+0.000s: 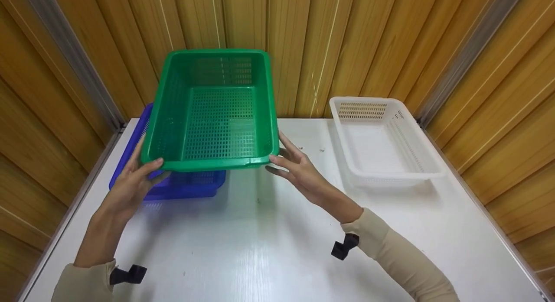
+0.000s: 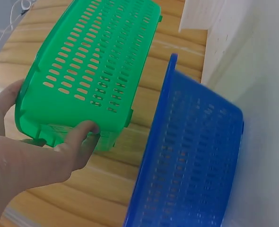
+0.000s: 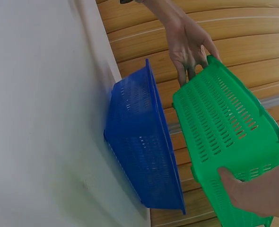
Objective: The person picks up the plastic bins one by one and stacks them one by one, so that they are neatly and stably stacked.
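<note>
A green plastic basket [image 1: 208, 165] with slotted walls is held up in the air, its open top tilted toward the head camera. My left hand [image 1: 130, 186] grips its near left corner, thumb over the rim and fingers against the wall outside. At the near right corner, my right hand [image 1: 303, 174] holds it the same way. Below and partly behind it, a blue basket [image 1: 182, 191] stands on the white table. Both wrist views show a gap between the green basket [image 2: 45, 111] and the blue basket [image 3: 139, 142].
At the right of the white table [image 1: 243, 250] stands a white slotted basket [image 1: 399, 176]. Wood-patterned panels [image 1: 295, 55] rise behind the table and on both sides, with grey metal posts [image 1: 472, 46] at the corners.
</note>
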